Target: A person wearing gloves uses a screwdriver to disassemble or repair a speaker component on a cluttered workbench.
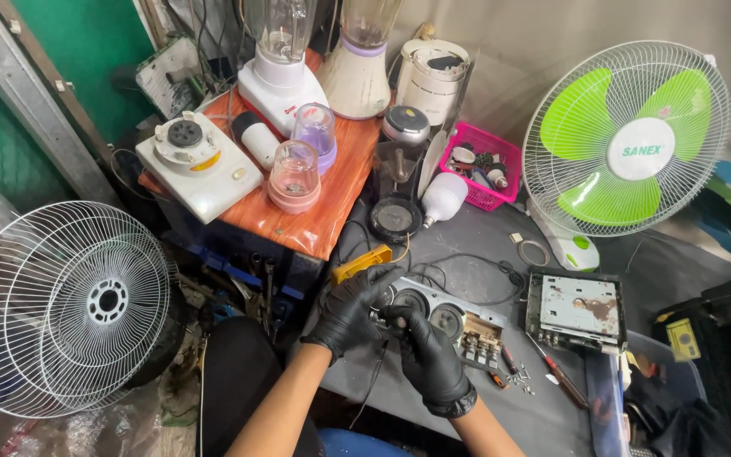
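Both my hands wear black gloves and meet over a grey control panel (450, 320) with two round dials that lies on the dark work surface (475, 254). My left hand (350, 311) grips the panel's left end. My right hand (427, 355) is closed on the panel's front edge near the left dial; anything small between its fingers is hidden. A black cable (475, 269) loops behind the panel. A terminal block with several contacts (477, 347) hangs at the panel's right end.
A metal electronics chassis (575, 310), screwdrivers (558, 372) and loose screws lie to the right. A green-bladed fan (628, 140) stands behind. Blenders (279, 63), jars and a pink basket (484, 165) crowd the back; a white fan grille (61, 305) leans at left.
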